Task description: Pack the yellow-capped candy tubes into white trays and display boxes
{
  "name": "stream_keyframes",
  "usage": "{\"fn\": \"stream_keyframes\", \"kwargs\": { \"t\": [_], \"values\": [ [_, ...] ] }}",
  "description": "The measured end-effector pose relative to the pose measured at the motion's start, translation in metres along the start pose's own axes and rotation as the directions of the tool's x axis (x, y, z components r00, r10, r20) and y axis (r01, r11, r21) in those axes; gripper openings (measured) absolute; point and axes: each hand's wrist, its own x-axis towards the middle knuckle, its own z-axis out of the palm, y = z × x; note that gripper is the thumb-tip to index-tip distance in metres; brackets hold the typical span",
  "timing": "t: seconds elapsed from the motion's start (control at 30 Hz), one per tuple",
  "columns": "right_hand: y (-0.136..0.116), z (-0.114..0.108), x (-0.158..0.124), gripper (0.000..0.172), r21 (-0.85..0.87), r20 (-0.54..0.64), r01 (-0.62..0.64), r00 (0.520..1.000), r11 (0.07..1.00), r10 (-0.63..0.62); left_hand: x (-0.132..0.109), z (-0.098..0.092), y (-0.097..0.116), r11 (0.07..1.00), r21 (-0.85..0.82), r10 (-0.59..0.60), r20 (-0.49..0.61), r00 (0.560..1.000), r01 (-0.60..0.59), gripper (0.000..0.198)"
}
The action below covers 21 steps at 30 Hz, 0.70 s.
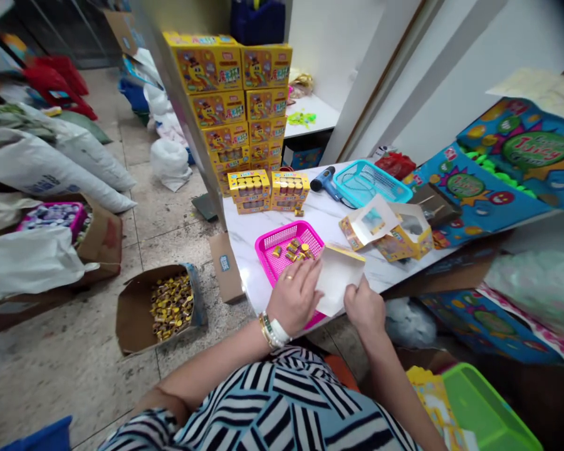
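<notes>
Between my hands is a small cardboard box [341, 279], white on the side facing me, with a yellow edge at its top. My left hand [295, 294] holds its left side, fingers stretched along it and thumb on the near side. The right hand [364, 307] is closed around its right edge. Behind and under my left hand, a pink basket [267, 254] holds several small gold-wrapped cups [295, 249]. To the right, two opened yellow boxes [369, 228] lie on the white table [244, 250].
Filled yellow boxes [249, 185] stand at the table's back left, before a tall stack of larger ones [216, 69]. A blue heat gun [326, 181] lies beside a turquoise basket [373, 181]. On the floor at left, a carton [136, 319] holds many gold cups. A green bin [484, 407] is at lower right.
</notes>
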Motion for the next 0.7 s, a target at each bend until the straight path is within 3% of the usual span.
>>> {"fn": "stream_keyframes", "kwargs": {
  "t": [0.07,0.13,0.2,0.27,0.3,0.37,0.47,0.53,0.6,0.63,0.7],
  "values": [
    [-0.004,-0.001,-0.012,0.047,0.036,-0.003,0.077,0.997,0.996,-0.077,-0.003,-0.006,-0.020,0.957,-0.195,-0.219,-0.002,0.976,0.214,0.043],
    [0.004,0.004,-0.021,0.043,0.181,0.028,0.144,0.988,0.973,-0.152,-0.014,-0.017,-0.046,0.802,-0.451,-0.409,0.061,0.911,0.391,0.034],
    [0.014,0.012,-0.025,0.039,0.404,0.154,0.144,0.963,0.903,-0.222,-0.030,-0.026,-0.068,0.579,-0.652,-0.503,0.187,0.844,0.489,0.033],
    [0.017,0.023,-0.027,0.036,0.576,0.294,0.078,0.909,0.813,-0.296,-0.049,-0.027,-0.079,0.452,-0.717,-0.531,0.260,0.806,0.530,0.037],
    [0.015,0.029,-0.028,0.035,0.623,0.339,0.050,0.883,0.780,-0.326,-0.059,-0.023,-0.080,0.464,-0.704,-0.539,0.257,0.802,0.537,0.038],
    [0.004,0.039,-0.031,0.034,0.665,0.347,0.063,0.856,0.744,-0.383,-0.076,-0.011,-0.077,0.599,-0.596,-0.548,0.182,0.817,0.534,0.040],
    [-0.021,0.047,-0.036,0.033,0.598,0.284,0.226,0.837,0.769,-0.467,-0.094,0.009,-0.070,0.742,-0.357,-0.597,0.035,0.801,0.568,0.044],
    [-0.034,0.048,-0.036,0.032,0.447,0.280,0.343,0.823,0.826,-0.494,-0.101,0.015,-0.066,0.734,-0.253,-0.667,-0.093,0.739,0.631,0.045],
    [-0.040,0.048,-0.031,0.036,0.289,0.308,0.401,0.821,0.869,-0.481,-0.104,0.016,-0.063,0.701,-0.231,-0.710,-0.146,0.689,0.674,0.041],
    [-0.041,0.048,-0.028,0.038,0.228,0.320,0.409,0.825,0.884,-0.465,-0.104,0.015,-0.062,0.676,-0.265,-0.730,-0.112,0.674,0.688,0.038],
    [-0.042,0.049,-0.020,0.040,0.148,0.334,0.404,0.838,0.902,-0.431,-0.106,0.013,-0.060,0.565,-0.421,-0.763,0.059,0.643,0.710,0.038]
  ]
}}
